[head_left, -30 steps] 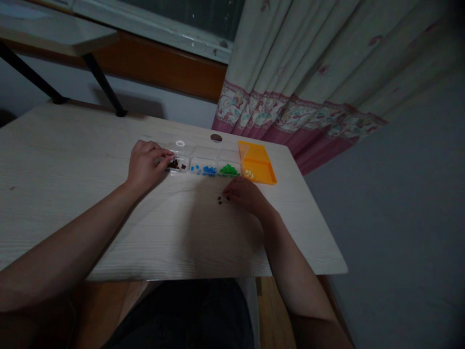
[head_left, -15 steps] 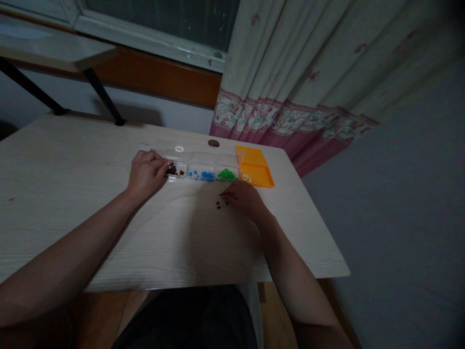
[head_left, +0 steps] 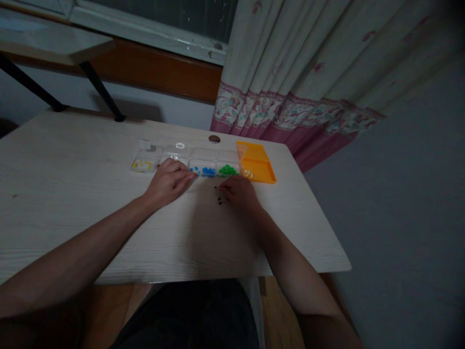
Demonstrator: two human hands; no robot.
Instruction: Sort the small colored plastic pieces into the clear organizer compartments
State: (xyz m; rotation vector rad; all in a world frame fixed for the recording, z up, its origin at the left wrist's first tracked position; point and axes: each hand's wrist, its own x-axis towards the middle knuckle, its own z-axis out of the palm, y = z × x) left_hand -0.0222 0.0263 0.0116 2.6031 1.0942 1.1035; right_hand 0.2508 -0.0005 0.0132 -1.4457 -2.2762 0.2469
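My left hand (head_left: 170,183) is over the front edge of a clear divided box (head_left: 189,151), hiding the compartment of dark brown pieces. Its thumb and fingertips are pinched together near the blue pieces (head_left: 208,171); anything between them is too small to make out. Low over the table, in front of the green pieces (head_left: 227,169), my right hand (head_left: 240,193) is closed, with a small dark brown piece (head_left: 215,187) at its fingertips. A few loose dark brown pieces (head_left: 220,203) lie just below it. Yellow pieces (head_left: 143,166) sit in the leftmost compartment.
An orange open case (head_left: 258,170) stands at the box's right end, by some pale pieces (head_left: 248,173). A round hole (head_left: 214,139) pierces the wooden table (head_left: 152,247) behind the box. A raised shelf (head_left: 58,43) on black legs stands back left; a curtain (head_left: 276,109) hangs behind.
My left hand has come out of the dark brown compartment and moved right toward the blue pieces, uncovering the yellow ones. My right hand has shifted slightly left and away from me.
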